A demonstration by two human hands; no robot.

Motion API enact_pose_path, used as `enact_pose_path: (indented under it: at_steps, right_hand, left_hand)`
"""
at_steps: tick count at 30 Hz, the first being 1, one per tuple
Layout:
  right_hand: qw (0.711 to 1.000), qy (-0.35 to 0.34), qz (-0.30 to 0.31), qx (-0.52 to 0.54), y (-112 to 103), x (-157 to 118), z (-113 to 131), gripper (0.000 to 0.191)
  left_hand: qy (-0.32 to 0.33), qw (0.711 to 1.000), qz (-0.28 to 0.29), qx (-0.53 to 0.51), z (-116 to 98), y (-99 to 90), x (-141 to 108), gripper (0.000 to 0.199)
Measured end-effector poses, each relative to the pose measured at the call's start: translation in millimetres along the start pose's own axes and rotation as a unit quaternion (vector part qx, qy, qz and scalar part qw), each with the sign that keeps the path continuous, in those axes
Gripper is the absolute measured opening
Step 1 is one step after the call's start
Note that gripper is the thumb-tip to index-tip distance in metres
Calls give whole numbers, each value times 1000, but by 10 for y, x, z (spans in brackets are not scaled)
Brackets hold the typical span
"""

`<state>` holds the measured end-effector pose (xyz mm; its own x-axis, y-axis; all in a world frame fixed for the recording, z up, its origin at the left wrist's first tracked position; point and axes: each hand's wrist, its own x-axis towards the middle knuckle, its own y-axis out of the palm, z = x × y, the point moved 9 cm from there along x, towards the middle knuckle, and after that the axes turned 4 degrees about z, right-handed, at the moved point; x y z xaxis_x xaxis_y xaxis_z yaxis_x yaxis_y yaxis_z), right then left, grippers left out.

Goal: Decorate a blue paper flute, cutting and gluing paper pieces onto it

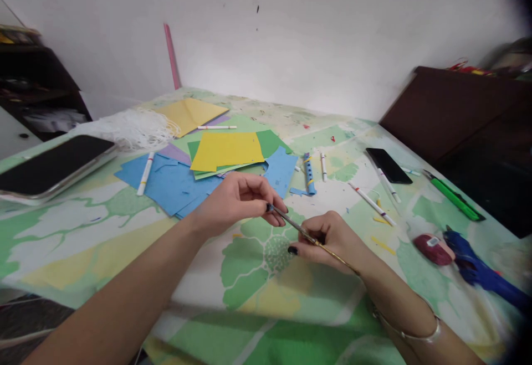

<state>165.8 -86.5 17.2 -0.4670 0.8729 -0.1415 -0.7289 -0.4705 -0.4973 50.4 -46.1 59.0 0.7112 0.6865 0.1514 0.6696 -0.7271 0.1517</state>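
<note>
Slim silver-and-gold scissors [297, 227], seen edge-on, slant between my two hands above the front of the table. My right hand [332, 240] is closed around their middle, and the gold handle end runs back towards my wrist. With thumb and fingers, my left hand [243, 201] pinches the silver tip; whether a small scrap is also in that pinch I cannot make out. Just beyond my hands lie blue paper sheets [166, 179], a cut blue piece [280, 171] and a yellow sheet [228, 152]. A rolled blue paper tube [309, 174] with yellow bands lies further right.
White string [128, 127] and a tablet-like device [58, 165] are at left. Several markers [372, 203] lie about. To the right are a black phone [388, 165], a green cutter [453, 196], a dark red object [433, 250] and a blue glue gun [477, 271].
</note>
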Motion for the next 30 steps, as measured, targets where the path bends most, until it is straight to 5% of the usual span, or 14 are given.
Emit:
enact_pose_path:
  at_steps: [30]
  right_hand:
    - [1000,10,10,-1,8,2,-32,38]
  left_hand:
    - [-8,1000,1,-3,15,-8,0,12]
